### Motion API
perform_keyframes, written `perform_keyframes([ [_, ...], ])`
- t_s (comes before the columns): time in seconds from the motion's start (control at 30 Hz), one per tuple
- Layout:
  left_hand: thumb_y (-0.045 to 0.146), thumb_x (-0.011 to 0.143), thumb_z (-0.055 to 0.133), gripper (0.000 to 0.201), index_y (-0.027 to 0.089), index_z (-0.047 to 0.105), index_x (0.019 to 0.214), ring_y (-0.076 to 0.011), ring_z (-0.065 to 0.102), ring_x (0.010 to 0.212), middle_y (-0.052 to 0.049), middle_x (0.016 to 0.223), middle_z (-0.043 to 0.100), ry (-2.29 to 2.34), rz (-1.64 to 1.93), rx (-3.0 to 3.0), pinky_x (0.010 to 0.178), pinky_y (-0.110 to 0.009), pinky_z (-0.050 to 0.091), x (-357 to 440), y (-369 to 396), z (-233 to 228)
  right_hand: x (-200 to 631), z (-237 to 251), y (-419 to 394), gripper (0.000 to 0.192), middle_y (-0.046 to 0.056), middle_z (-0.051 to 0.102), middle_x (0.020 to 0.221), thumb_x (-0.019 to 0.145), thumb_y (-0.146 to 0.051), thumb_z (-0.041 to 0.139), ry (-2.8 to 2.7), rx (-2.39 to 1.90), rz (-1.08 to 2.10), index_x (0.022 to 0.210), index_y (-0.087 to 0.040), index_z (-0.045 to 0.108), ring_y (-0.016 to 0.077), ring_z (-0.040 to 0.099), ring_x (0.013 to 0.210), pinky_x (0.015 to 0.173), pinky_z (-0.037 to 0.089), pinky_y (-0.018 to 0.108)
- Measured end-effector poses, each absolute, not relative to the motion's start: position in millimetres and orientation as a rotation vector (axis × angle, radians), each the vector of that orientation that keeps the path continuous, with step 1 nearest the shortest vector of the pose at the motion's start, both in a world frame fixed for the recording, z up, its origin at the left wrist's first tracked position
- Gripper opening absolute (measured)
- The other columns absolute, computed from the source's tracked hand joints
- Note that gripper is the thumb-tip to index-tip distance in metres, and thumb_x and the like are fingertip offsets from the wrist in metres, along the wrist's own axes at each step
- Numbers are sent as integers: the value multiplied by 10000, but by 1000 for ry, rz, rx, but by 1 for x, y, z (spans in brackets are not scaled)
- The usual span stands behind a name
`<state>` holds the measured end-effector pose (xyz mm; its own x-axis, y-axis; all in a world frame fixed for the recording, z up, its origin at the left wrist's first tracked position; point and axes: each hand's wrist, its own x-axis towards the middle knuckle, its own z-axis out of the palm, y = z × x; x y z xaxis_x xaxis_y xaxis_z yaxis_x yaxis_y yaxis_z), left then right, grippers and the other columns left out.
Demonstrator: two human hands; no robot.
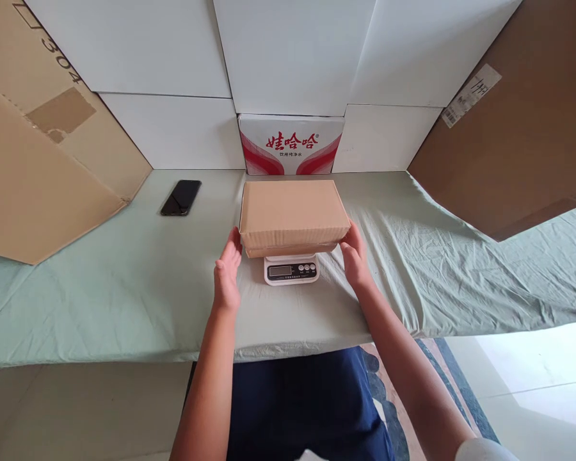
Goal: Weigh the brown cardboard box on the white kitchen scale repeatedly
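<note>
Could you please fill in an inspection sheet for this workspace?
Surface: table under a wrinkled pale green cloth.
Job's things: cardboard box resting on a small scale.
Clutter: black phone lying flat, left of the box.
Hands: left hand and right hand open at the box's sides.
Cables: nothing seen.
Surroundings: white panels, a red-and-white carton, brown cardboard sheets leaning at both sides.

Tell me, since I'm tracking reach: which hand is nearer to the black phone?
Left. The left hand is at the cardboard box's left end, on the same side as the phone, which lies farther left and back. The right hand is at the box's far end.
</note>
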<state>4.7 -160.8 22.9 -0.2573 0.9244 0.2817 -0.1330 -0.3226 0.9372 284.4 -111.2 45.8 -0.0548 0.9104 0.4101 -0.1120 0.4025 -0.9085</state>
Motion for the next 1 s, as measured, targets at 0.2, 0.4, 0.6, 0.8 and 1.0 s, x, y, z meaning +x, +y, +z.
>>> perform_keyframes([
  [0.2, 915, 825, 388, 991, 233, 550, 1525, -357, 372, 1559, -149, 1651, 442, 1107, 1608, 1202, 1288, -513, 286, 8, -161, 18, 281, 48, -112, 642, 57, 584, 1534, 895, -587, 609, -1393, -808, 958, 1469, -318, 504, 343, 550, 1413, 1167, 479, 528],
  [0.4, 903, 838, 386, 980, 232, 534, 1538, -353, 371, 1561, -147, 1656, 437, 1101, 1600, 1216, 1290, -509, 285, 8, -161, 19, 280, 42, -110, 670, 59, 605, 1507, 872, -597, 618, -1381, -833, 948, 1471, -319, 500, 349, 559, 1392, 1128, 509, 529],
  [0.6, 887, 854, 388, 919, 297, 520, 1546, -319, 284, 1601, -88, 1702, 365, 1076, 1699, 1161, 1303, -472, 254, 5, -160, 26, 288, 37, -107, 689, 27, 431, 1668, 890, -586, 589, -1278, -867, 908, 1523, -389, 401, 323, 427, 1542, 1246, 390, 593],
  [0.8, 843, 910, 319, 834, 328, 542, 1527, -285, 297, 1598, -59, 1702, 371, 1068, 1767, 1100, 1302, -441, 259, -1, -158, 26, 298, 40, -100, 651, 57, 455, 1649, 843, -564, 594, -1071, -861, 940, 1452, -365, 477, 359, 445, 1535, 1237, 379, 649],
  [1.0, 849, 907, 312, 846, 323, 542, 1528, -292, 304, 1595, -64, 1698, 380, 1072, 1763, 1107, 1300, -445, 265, -1, -159, 24, 294, 39, -101, 676, 65, 475, 1638, 810, -556, 663, -1058, -890, 996, 1430, -339, 505, 350, 448, 1535, 1264, 358, 630],
])
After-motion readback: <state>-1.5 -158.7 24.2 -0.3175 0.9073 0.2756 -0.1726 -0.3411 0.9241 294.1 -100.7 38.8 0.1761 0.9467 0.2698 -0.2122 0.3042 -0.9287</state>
